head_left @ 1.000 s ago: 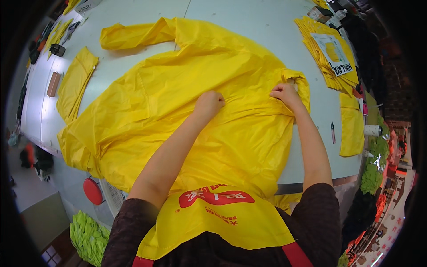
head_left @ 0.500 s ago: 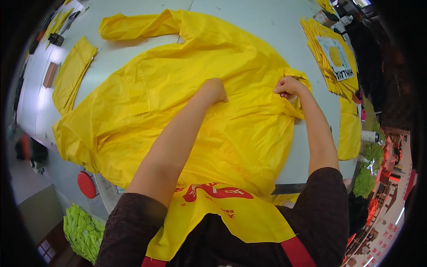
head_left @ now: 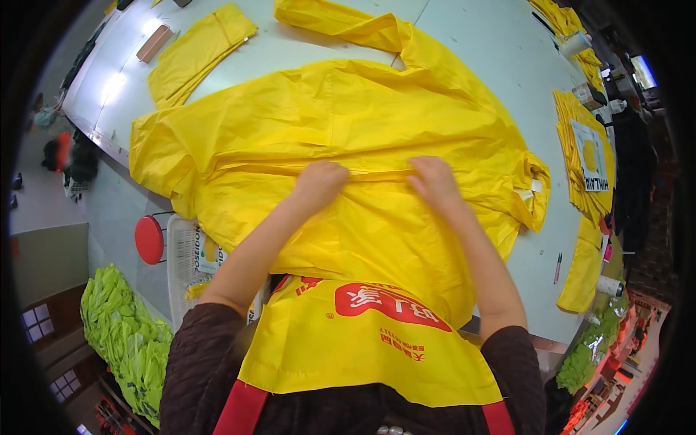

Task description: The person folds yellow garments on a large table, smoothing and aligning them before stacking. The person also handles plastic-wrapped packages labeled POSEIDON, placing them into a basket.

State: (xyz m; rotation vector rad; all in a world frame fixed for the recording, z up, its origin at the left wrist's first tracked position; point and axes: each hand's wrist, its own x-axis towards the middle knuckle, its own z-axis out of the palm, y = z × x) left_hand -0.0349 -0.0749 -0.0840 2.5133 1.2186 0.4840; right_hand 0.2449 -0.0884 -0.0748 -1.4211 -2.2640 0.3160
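Observation:
A bright yellow raincoat (head_left: 283, 109) lies spread across the table, one sleeve stretched out at the far side and its collar end toward the right. My left hand (head_left: 321, 181) is closed at the long front edge running along the coat's middle, its fingertips pressed together on the fabric. A short way to the right, my right hand (head_left: 436, 181) bends over the same edge with fingers closed on it. The strip of edge between both hands looks drawn fairly straight. What lies under the fingers is partly hidden.
On the pale table (head_left: 500, 32) lie folded yellow pieces (head_left: 199, 54), a brown block (head_left: 154, 43), a stack of yellow pieces with a printed bag (head_left: 591, 156) and a pen (head_left: 557, 268). A red stool (head_left: 149, 239), white basket (head_left: 177, 272) and green heap (head_left: 123, 333) stand lower left.
My right hand has left the collar end and moved left to the front edge. My left hand has shifted slightly left and down to that edge. The view has shifted too.

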